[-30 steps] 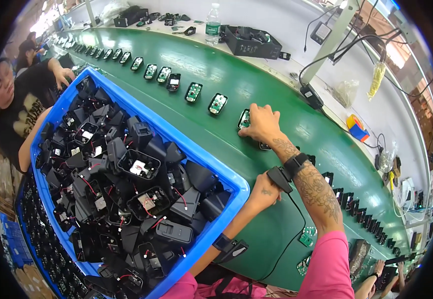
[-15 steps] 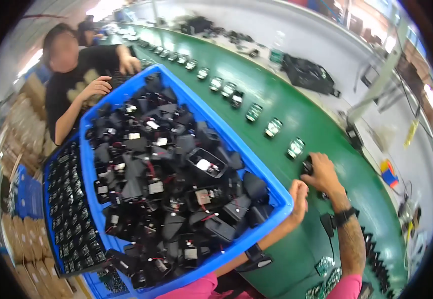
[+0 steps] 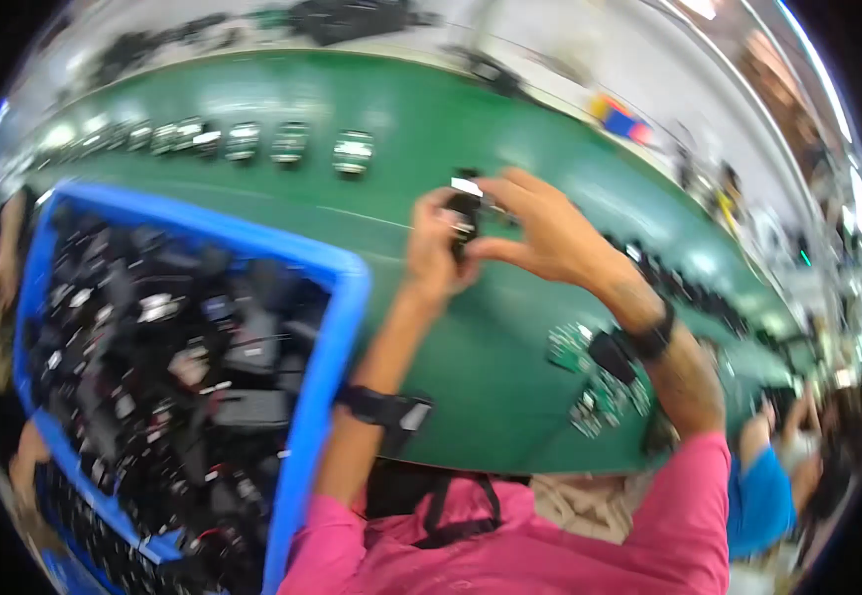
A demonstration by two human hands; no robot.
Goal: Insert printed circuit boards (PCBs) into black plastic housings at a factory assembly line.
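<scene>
Over the green table, a small black plastic housing (image 3: 465, 216) with a white patch on top is between my two hands. My left hand (image 3: 431, 246) has its fingers wrapped round the near-left side of it. From the right, my right hand (image 3: 548, 226) grips it between thumb and fingertips. Motion blur and my fingers hide the details of the housing. A row of green circuit boards in casings runs along the table to the left, the closest being one board (image 3: 354, 151) beyond my left hand.
To my left stands a blue bin (image 3: 347, 297) heaped with black housings and wires. Loose green circuit boards (image 3: 600, 392) lie near my right forearm. Dark parts (image 3: 689, 288) line the table (image 3: 510, 397) at right. Other people sit at both sides, one in a blue shirt (image 3: 760, 496).
My view has swung right, away from the bin. My left hand has come up from beside the bin to join the right on the black housing, which is now held between both.
</scene>
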